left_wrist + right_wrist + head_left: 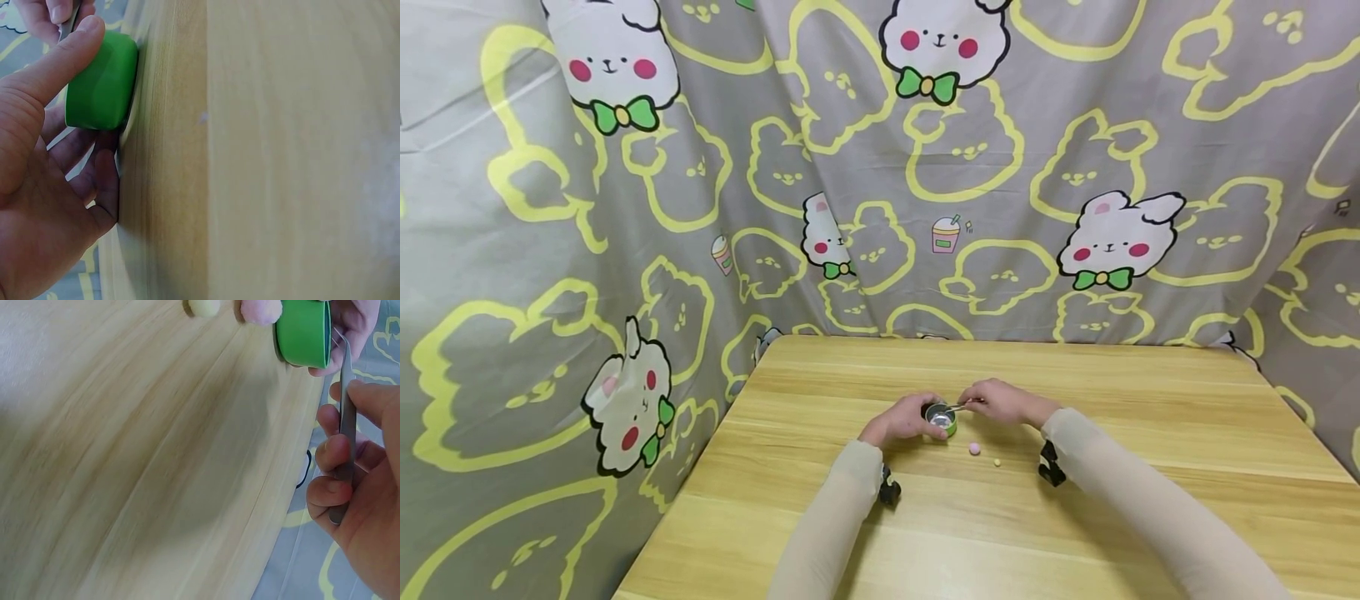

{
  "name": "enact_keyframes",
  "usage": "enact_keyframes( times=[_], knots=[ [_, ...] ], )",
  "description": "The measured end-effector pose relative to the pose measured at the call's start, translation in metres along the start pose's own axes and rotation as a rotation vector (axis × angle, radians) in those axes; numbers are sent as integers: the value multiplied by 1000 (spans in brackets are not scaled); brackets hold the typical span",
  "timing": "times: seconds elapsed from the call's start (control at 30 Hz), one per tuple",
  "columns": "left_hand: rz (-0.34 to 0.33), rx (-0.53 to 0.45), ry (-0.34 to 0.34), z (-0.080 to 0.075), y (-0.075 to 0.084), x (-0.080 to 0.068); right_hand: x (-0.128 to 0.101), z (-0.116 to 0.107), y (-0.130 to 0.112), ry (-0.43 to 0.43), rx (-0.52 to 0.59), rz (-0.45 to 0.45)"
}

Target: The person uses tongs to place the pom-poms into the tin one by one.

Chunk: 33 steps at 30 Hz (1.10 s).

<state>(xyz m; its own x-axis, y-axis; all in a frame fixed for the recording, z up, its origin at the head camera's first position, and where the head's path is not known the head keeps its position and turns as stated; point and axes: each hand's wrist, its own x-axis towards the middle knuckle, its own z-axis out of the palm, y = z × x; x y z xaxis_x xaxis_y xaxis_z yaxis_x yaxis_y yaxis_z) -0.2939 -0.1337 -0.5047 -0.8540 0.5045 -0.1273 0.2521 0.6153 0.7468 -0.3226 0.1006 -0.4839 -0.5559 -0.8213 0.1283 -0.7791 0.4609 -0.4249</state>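
Note:
A small green bowl (pixel 953 426) with a shiny silvery inside stands on the wooden table. Around its side curl the thumb and fingers of my left hand (pixel 910 417), the thumb lying along the green wall in the left wrist view. My right hand (pixel 1002 403) grips metal tweezers (pixel 347 422) between thumb and fingers. Their bent, thin tips reach in at the bowl's mouth; what lies at the tips is too small to make out. Close to the bowl on the near side sit a pink pom-pom (pixel 974 448) and a smaller pale yellow pom-pom (pixel 997 462).
The light wooden table (pixel 820 367) spreads out on all sides of the hands. A grey curtain (pixel 865 183) printed with white and yellow cartoon animals hangs behind the table and along its left and right sides. Black wrist devices (pixel 1051 465) hang under both sleeves.

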Motion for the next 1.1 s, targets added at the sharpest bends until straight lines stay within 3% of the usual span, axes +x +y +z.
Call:
enact_keyframes(
  times=[1.1],
  knots=[
    [-44, -23, 15, 3, -4, 2, -32, -11, -1, 32, 4, 26]
  ],
)
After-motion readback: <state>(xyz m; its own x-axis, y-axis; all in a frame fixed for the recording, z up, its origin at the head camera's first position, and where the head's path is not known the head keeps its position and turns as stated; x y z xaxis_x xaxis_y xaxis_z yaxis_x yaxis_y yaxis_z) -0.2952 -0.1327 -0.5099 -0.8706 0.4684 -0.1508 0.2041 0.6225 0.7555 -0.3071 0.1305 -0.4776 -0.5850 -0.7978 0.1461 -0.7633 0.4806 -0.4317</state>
